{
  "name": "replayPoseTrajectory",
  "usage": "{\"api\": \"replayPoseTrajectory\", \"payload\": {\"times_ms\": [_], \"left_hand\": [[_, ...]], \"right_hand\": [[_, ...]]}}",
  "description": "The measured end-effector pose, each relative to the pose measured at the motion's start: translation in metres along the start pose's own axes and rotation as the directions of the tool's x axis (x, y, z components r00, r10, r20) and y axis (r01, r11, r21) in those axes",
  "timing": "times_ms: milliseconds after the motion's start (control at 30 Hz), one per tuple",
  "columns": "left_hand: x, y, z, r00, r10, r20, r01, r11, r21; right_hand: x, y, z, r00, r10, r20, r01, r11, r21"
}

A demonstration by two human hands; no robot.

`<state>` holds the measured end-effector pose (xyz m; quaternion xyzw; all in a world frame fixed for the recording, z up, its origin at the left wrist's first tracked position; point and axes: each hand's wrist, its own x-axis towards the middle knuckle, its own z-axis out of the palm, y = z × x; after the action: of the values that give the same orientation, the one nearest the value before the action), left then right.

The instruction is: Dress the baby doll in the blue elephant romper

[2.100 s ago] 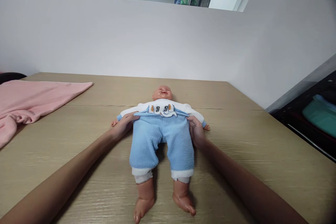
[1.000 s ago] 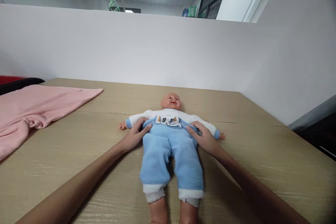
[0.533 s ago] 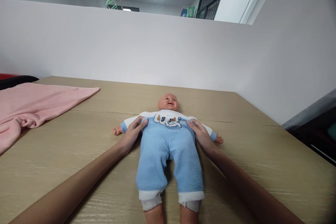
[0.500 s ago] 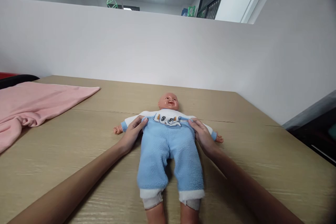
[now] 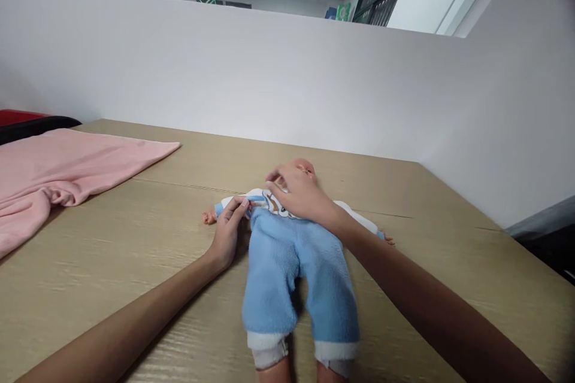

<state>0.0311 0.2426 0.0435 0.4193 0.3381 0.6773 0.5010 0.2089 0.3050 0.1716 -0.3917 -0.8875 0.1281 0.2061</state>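
A baby doll (image 5: pixel 306 167) lies on its back on the table, its head at the far end. It wears fluffy blue trousers (image 5: pixel 274 257) with white cuffs and a white top with blue sleeve ends. A cartoon face decorates the chest. My left hand (image 5: pixel 230 224) pinches the blue-edged cloth at the left side of the doll's chest. Over the upper chest hovers my right hand (image 5: pixel 299 191), fingers curved and apart, with nothing visible in them. It hides part of the doll's face and chest print.
A pink cloth (image 5: pixel 85 161) lies rumpled on the table's left side, with a black and red object (image 5: pixel 36 125) behind it. The wooden table (image 5: pixel 148 233) ends at a white partition (image 5: pixel 224 72). Something dark stands beyond the right edge.
My right hand has let go of the clothing's right side and moved up and left over the doll's chest. My left hand stays at the left chest edge. The view has shifted slightly.
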Motion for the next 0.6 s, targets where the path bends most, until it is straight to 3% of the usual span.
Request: {"api": "replayPoseTrajectory", "payload": {"times_ms": [67,167,300,400,600], "left_hand": [[-0.002,0.002,0.0,0.997,0.079,-0.017,-0.077,0.993,0.093],[-0.006,0.005,0.003,0.988,0.154,-0.012,-0.149,0.971,0.189],[-0.01,0.007,0.007,0.979,0.202,0.026,-0.202,0.944,0.263],[-0.012,0.006,0.007,0.981,0.18,0.071,-0.193,0.933,0.305],[-0.016,0.008,0.006,0.971,0.204,0.126,-0.237,0.891,0.387]], "right_hand": [[0.037,-0.005,0.006,0.98,-0.068,0.189,0.073,0.997,-0.017],[0.079,-0.009,0.025,0.884,-0.195,0.425,0.214,0.977,0.003],[0.1,-0.011,0.052,0.792,-0.259,0.552,0.3,0.954,0.018],[0.092,-0.006,0.056,0.804,-0.3,0.513,0.327,0.944,0.041],[0.053,0.016,0.032,0.943,-0.295,0.154,0.269,0.948,0.173]]}}
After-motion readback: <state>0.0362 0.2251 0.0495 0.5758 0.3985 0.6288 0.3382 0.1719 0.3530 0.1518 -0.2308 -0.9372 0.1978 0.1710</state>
